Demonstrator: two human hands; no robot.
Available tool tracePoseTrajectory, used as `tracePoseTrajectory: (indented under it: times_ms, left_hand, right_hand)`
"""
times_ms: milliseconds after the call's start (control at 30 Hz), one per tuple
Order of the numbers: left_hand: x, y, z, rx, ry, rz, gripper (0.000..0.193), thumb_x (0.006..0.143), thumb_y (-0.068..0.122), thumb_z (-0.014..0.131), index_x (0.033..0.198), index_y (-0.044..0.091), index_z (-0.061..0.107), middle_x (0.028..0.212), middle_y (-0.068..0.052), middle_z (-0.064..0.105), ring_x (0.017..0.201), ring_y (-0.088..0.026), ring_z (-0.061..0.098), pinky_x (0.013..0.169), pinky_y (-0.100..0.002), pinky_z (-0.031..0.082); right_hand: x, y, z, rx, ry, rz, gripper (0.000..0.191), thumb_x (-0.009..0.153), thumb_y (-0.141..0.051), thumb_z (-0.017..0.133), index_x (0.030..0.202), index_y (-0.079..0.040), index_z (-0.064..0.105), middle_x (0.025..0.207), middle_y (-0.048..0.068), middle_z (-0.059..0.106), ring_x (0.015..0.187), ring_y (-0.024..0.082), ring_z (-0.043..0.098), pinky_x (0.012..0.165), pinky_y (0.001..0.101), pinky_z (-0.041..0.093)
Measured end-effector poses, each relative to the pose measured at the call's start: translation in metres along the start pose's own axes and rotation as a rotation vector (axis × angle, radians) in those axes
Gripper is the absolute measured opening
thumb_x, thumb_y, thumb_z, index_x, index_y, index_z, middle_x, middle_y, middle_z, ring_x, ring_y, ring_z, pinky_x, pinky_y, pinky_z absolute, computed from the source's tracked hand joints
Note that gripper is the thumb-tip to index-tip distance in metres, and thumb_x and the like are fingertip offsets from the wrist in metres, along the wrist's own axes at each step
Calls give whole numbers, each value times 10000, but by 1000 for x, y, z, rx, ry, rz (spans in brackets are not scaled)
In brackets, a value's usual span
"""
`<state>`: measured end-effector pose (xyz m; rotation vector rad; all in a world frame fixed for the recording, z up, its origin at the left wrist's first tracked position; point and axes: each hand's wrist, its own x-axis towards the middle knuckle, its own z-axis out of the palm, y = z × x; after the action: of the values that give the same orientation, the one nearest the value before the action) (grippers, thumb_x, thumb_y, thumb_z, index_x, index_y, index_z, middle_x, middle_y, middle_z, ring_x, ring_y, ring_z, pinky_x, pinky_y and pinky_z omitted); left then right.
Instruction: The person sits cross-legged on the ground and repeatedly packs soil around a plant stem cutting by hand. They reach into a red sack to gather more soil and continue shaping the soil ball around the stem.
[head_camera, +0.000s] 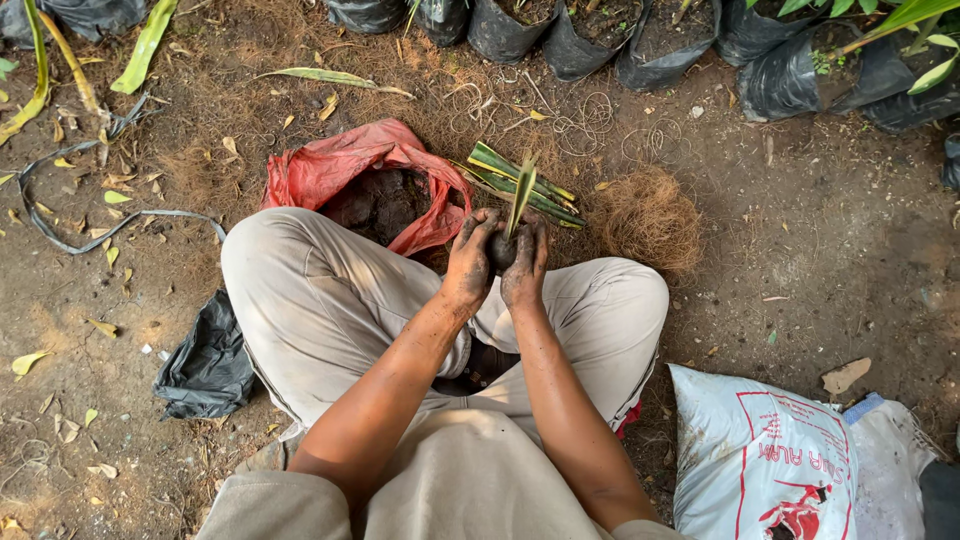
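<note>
Soil ball (501, 250) sits pressed between left hand (470, 258) and right hand (526, 264), its striped cutting (519, 196) standing upright between them.

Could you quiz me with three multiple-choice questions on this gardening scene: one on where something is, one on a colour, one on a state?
1. Where is the heap of coconut fibre?
A. ahead of the person's right knee
B. inside the red bag
C. behind the white sack

2. What colour is the bag holding dark soil?
A. blue
B. red
C. white

3. How are the left hand and right hand?
A. resting apart on the knees
B. both cupped round a soil ball with an upright cutting
C. one empty

Answers: 1 A, it lies on bare ground there; 2 B, red plastic rims the soil; 3 B, both soiled hands press it.
</note>
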<state>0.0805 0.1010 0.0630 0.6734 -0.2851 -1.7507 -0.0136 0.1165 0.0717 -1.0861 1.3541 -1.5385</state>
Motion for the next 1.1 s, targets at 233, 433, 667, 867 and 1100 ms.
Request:
tracePoseTrajectory:
  times_ms: [233, 433, 667, 867, 1100]
  left_hand:
    - [21, -11, 10, -22, 37, 54, 407, 966, -58, 551, 1342, 72, 463, 1165, -93, 593, 1117, -212, 584, 1015, -335, 496]
    - [43, -9, 23, 85, 80, 58, 725, 873, -172, 589, 1487, 125, 343, 1268, -124, 488, 1174, -236, 550, 1054, -380, 493]
    - [57, 0, 28, 234, 129, -25, 674, 892, 46, 676, 1459, 155, 329, 1314, -116, 451, 1196, -242, 554, 987, -388, 498]
    - [62, -12, -2, 547, 103, 98, 415, 977, 155, 674, 1343, 36, 521, 1256, -100, 538, 1154, -182, 520, 993, -319, 440]
    - [63, -25, -11, 415, 35, -84, 323, 1014, 205, 597, 1267, 3, 599, 1198, -104, 643, 1110, -215, 609, 995, -377, 497]
  right_hand:
    - [25, 1, -13, 279, -55, 6, 567, 1082, -478, 441, 1341, 3, 594, 1325, 139, 626, 1237, 247, 580, 1101, 385, 453]
    - [34, -16, -21, 176, -243, -210, 662, 993, -464, 638, 1444, 6, 518, 1431, 139, 586, 1354, 244, 554, 1192, 407, 428]
    - [56, 17, -36, 258, -182, 128, 538, 869, 37, 760, 1361, -5, 548, 1264, 102, 676, 1136, 198, 665, 1000, 343, 563]
    - [53, 32, -51, 319, -107, 63, 560, 782, 132, 799, 1277, -16, 584, 1121, 61, 682, 1059, 181, 680, 996, 348, 591]
    - [52, 44, -51, 185, -102, 31, 502, 791, 137, 768, 1229, -34, 589, 1101, 64, 663, 1022, 182, 663, 926, 335, 582]
